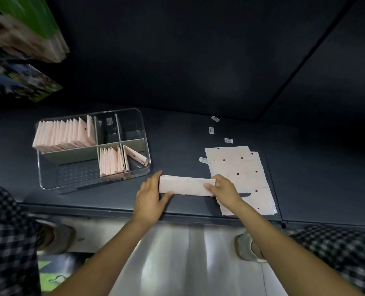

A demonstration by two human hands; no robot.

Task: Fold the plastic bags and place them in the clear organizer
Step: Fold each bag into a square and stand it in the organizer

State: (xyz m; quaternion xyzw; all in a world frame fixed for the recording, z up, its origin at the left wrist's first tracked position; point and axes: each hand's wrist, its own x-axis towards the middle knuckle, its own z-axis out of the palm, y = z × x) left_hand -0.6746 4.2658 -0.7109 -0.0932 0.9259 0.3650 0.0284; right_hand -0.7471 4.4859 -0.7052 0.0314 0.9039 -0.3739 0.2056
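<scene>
A pale pink plastic bag (pixel 185 185), folded into a long strip, lies on the dark shelf near its front edge. My left hand (pixel 150 196) rests with straight fingers against the strip's left end, thumb under its near edge. My right hand (pixel 223 190) pinches the strip's right end between thumb and fingers. The clear organizer (pixel 49 178) stands to the left; folded pink bags stand upright in its back-left compartment (pixel 64 135) and its front-middle compartment (pixel 111 161). A stack of flat pink bags (pixel 239 165) with dark dots lies to the right, partly under my right wrist.
Several small white stickers (pixel 211 130) lie on the shelf behind the flat stack. Blurred colourful packages (pixel 23 28) hang at the upper left. The shelf's front edge (pixel 188 216) runs just below my hands, with a pale floor and shoes beneath.
</scene>
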